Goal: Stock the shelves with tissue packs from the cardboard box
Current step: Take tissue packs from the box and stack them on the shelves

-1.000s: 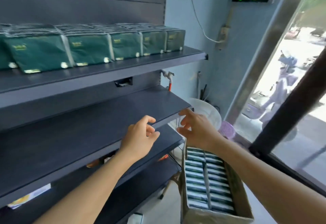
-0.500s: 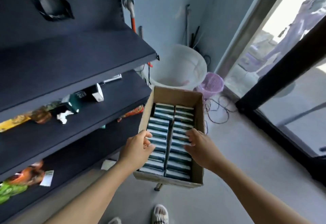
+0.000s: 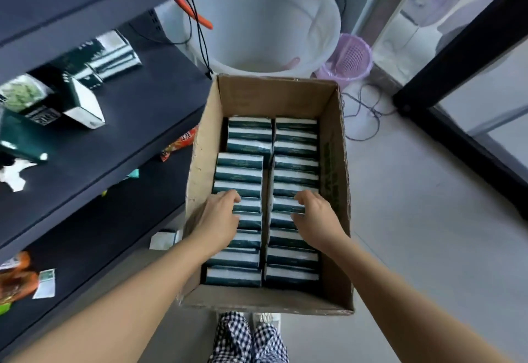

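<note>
Head cam: both hands (image 3: 264,218) on tissue packs (image 3: 239,175) in box (image 3: 274,95).

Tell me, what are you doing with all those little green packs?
A person is restocking shelves. Both hands reach into the cardboard box on the floor: the left hand curls over the left row of tissue packs, the right hand over the right row. No pack is lifted yet. The dark shelf stands beside it.
</note>
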Available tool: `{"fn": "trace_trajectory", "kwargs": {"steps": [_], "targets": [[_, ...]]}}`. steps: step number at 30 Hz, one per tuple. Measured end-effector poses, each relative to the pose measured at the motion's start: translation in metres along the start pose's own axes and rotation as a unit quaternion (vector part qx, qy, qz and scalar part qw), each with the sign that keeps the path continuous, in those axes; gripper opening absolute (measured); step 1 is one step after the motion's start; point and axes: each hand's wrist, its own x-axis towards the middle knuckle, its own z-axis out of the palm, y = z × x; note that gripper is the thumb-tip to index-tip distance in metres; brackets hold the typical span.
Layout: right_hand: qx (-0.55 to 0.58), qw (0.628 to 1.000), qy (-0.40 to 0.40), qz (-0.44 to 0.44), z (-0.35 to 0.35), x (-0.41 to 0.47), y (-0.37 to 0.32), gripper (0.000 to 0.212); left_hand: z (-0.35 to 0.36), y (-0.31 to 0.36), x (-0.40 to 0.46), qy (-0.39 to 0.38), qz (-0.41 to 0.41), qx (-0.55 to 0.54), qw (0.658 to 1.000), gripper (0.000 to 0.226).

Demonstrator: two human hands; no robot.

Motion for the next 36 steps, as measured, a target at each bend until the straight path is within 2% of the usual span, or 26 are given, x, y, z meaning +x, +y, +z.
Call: {"fn": "trace_trajectory", "kwargs": {"steps": [5, 8, 11, 15, 20, 24, 30, 36], "targets": [[-0.022, 0.998, 0.049, 0.037, 0.029, 0.034, 0.011, 0.039, 0.028, -0.011, 0.04, -0.017, 0.042, 0.097, 0.994, 0.032], [-0.068, 0.995, 0.07, 0.025, 0.042, 0.044, 0.019, 0.043, 0.038, -0.02, 0.05, -0.001, 0.045, 0.132, 0.99, 0.034], [-0.118, 0.99, 0.076, 0.014, 0.045, 0.046, 0.023, 0.051, 0.043, -0.025, 0.053, 0.019, 0.043, 0.162, 0.986, 0.05], [-0.159, 0.985, 0.064, 0.0, 0.046, 0.047, 0.023, 0.061, 0.048, -0.022, 0.056, 0.005, 0.045, 0.197, 0.979, 0.062], [-0.161, 0.984, 0.079, -0.004, 0.051, 0.056, 0.024, 0.048, 0.05, -0.023, 0.056, 0.005, 0.034, 0.221, 0.975, 0.046], [-0.114, 0.989, 0.093, 0.005, 0.047, 0.056, 0.024, 0.04, 0.044, -0.022, 0.055, 0.025, 0.045, 0.192, 0.98, 0.029], [-0.08, 0.99, 0.113, -0.006, 0.003, 0.036, 0.009, 0.034, 0.004, -0.004, 0.035, 0.051, 0.073, 0.087, 0.992, 0.025], [0.007, 0.991, 0.124, -0.05, -0.077, 0.007, -0.027, 0.033, -0.07, 0.026, 0.001, 0.099, 0.003, 0.007, 0.995, 0.025]]}}
